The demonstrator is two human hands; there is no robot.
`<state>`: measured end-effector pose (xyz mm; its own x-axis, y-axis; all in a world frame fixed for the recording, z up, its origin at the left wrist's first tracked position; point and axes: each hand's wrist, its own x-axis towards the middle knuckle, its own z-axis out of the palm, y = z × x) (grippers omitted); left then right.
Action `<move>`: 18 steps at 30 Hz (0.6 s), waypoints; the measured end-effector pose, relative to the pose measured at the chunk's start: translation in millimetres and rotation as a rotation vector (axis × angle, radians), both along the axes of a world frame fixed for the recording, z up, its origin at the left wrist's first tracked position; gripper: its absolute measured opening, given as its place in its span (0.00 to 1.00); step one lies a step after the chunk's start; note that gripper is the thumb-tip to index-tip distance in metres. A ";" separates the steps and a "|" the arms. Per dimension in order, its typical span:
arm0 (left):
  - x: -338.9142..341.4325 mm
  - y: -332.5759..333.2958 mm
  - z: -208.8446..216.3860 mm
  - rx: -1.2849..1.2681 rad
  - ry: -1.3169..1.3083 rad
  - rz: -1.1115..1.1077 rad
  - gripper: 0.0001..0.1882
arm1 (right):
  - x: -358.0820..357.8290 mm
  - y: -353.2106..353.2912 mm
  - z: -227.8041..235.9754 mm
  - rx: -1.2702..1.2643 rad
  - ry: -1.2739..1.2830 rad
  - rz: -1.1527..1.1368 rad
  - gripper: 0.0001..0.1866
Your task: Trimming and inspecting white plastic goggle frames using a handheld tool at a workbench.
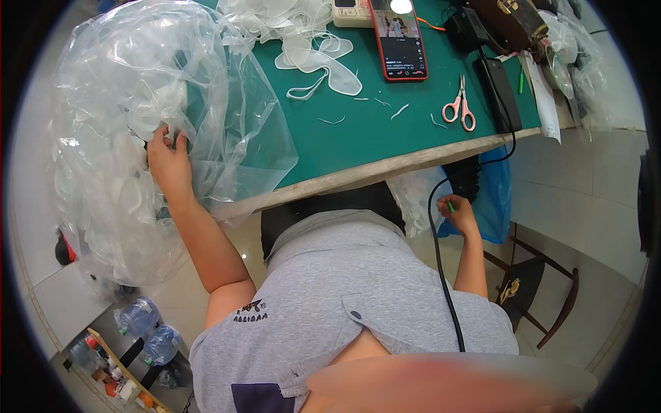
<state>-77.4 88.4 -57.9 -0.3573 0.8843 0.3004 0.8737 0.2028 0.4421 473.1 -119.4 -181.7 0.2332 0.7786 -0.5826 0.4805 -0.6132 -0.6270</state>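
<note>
My left hand [171, 164] reaches into a large clear plastic bag [255, 148] at the left of the table. Its fingers are curled among soft, translucent white pieces [155, 110] and pinch one; its outline blurs into the heap. Low at the right, beyond the table's front edge, my right hand [460, 215] is closed around a slim green stick-like tool [451, 206], mostly hidden by the fingers. Flat, eye-mask-shaped translucent pieces with thin straps [342, 77] lie on the green tabletop [330, 144], below a larger pile [282, 20].
Pink-handled scissors [460, 107], a red-cased phone [399, 45] and thin white offcuts [400, 111] lie on the table. A black adapter [497, 93] trails a cable [441, 261] past my right arm. A blue bag [492, 199] hangs below the edge; a chair [530, 289] stands at right.
</note>
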 end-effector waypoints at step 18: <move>-3.0 -5.1 17.2 0.009 0.014 0.012 0.17 | 30.1 27.4 181.3 0.316 0.657 0.171 0.11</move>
